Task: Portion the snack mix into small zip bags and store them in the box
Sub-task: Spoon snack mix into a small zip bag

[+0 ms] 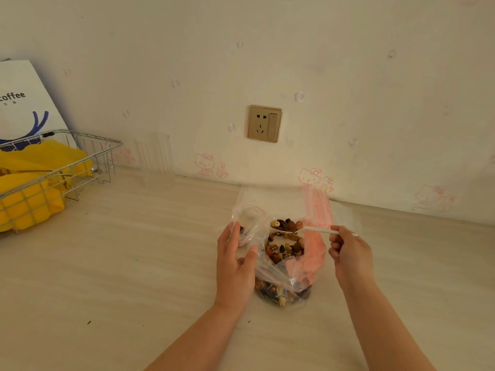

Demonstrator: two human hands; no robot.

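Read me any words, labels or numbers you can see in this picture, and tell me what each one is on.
"coffee": dark letters on the white paper bag leaning against the wall at far left; the bag's edge may cut off its start.
Small characters just below that word: too small to read.
Red print on the small zip bags by the wall: lines only, no readable text.
Wall socket: no legible markings.

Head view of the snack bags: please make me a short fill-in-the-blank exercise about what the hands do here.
1. The right hand holds a white ____ loaded with nuts.
2. The left hand holds open the big bag of snack mix by its ____ side.
3. The wire basket holds something ____ in colour.
4. On the wall behind the bags sits a gold ____.

Missing words: spoon; left; yellow; socket
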